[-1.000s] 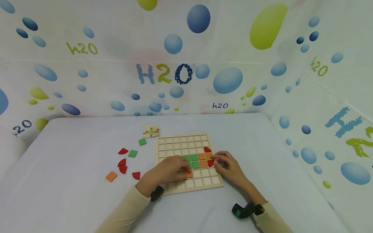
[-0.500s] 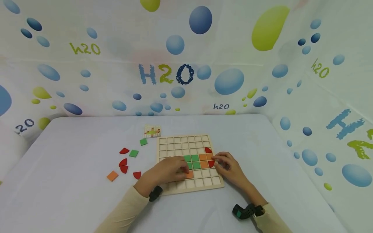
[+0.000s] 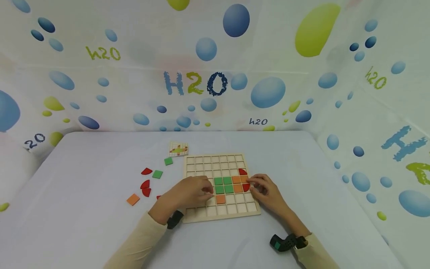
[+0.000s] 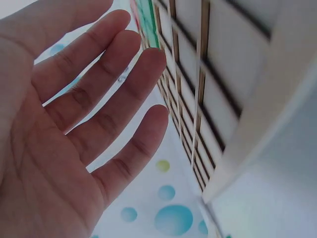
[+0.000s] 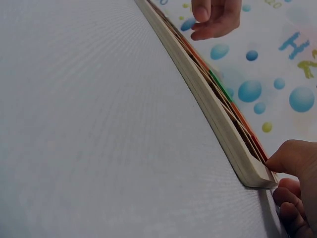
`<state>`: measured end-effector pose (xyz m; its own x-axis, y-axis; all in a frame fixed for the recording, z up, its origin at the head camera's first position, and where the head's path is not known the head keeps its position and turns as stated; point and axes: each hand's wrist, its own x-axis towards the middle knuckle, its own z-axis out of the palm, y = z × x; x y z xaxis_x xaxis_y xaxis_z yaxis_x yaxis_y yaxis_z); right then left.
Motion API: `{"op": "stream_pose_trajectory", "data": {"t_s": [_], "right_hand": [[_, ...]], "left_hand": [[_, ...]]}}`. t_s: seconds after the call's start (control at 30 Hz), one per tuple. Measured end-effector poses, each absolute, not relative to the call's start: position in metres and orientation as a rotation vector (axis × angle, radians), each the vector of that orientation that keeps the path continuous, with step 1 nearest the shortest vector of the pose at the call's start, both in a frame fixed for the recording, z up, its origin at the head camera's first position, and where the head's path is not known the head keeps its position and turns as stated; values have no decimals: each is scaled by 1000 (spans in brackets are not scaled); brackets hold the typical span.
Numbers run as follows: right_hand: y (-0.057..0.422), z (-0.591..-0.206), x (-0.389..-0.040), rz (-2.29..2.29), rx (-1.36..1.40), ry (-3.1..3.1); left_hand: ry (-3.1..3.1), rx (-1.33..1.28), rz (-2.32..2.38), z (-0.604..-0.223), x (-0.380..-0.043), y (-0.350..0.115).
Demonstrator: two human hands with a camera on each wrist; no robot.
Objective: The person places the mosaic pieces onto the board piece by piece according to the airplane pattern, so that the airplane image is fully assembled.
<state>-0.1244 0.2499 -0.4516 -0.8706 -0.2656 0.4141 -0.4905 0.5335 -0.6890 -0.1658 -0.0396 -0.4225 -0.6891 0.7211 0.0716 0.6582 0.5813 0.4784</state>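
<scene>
Head view: hands at the grid board [image 3: 231, 198]

Left hand [image 3: 191, 191], loosely spread and holding nothing, hangs over its left half; right hand [image 3: 267, 191], fingers bent, touches its right edge, grip unclear. Nearly square, long axis unclear, it points away, turned slightly left.

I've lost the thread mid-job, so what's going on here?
A person is working with tiles at a wooden grid board. The left hand is over the board's left part, nothing visible in it; the right hand is at its right edge. Four green squares, four orange squares and two red quarter circles show on the grid. More tiles lie loose to the left, including an orange square, near a pattern card.
</scene>
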Motion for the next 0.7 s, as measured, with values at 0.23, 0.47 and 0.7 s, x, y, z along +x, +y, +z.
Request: {"op": "stream_pose_trajectory", "data": {"t_s": [0.23,0.47,0.7], "right_hand": [[252,-454,-124,1244,635,-2507],[252,-453,-124,1240,642,-2507],[251,-453,-125,1246,612,-2527]], "left_hand": [[2699,1132,722,-414,-169,-57],[2739,1057,724,-412,-168,-73],[2766,1020,753,-410,-166,-94]]}}
